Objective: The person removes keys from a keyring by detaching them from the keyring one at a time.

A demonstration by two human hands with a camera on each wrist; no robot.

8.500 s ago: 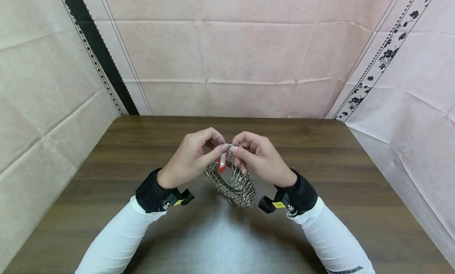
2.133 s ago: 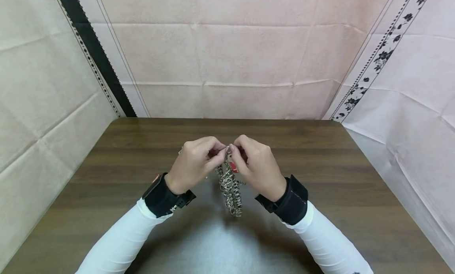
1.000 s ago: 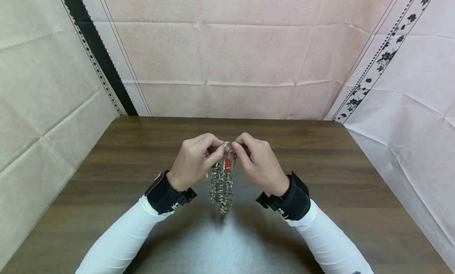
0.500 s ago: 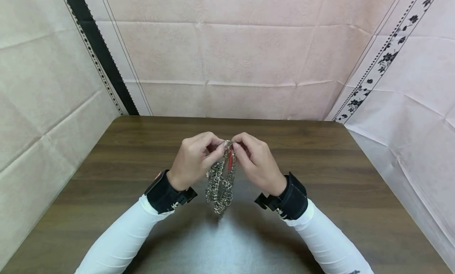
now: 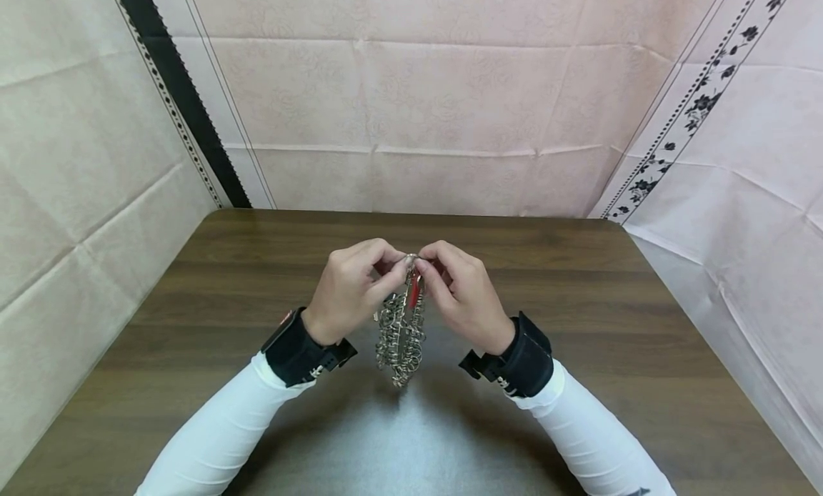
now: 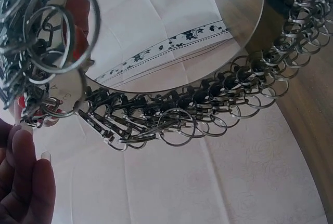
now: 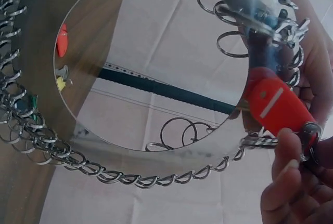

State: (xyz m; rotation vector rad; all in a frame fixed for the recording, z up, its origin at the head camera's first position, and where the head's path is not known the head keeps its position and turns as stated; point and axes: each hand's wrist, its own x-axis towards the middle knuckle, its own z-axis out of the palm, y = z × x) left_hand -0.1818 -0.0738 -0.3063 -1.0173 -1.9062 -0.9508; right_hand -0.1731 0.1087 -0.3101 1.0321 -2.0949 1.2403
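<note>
A large hoop strung with many silver key rings and clasps hangs between my hands in the head view. A red key tag hangs inside its upper part; the right wrist view shows the red tag with a white stripe and a small metal ring at its end. My left hand pinches at the key ring at the top with thumb and index finger. From the other side my right hand pinches the same spot. The fingertips partly hide the ring.
A brown wooden table lies below the hands. Cream cloth stands behind it, with white cloth at the right side. Both wrists wear black straps.
Earlier the hoop hung wider, with the tag's label facing up; now it hangs narrower. In the last second the tag turned and the hoop swung slightly, while both hands stayed at the top.
</note>
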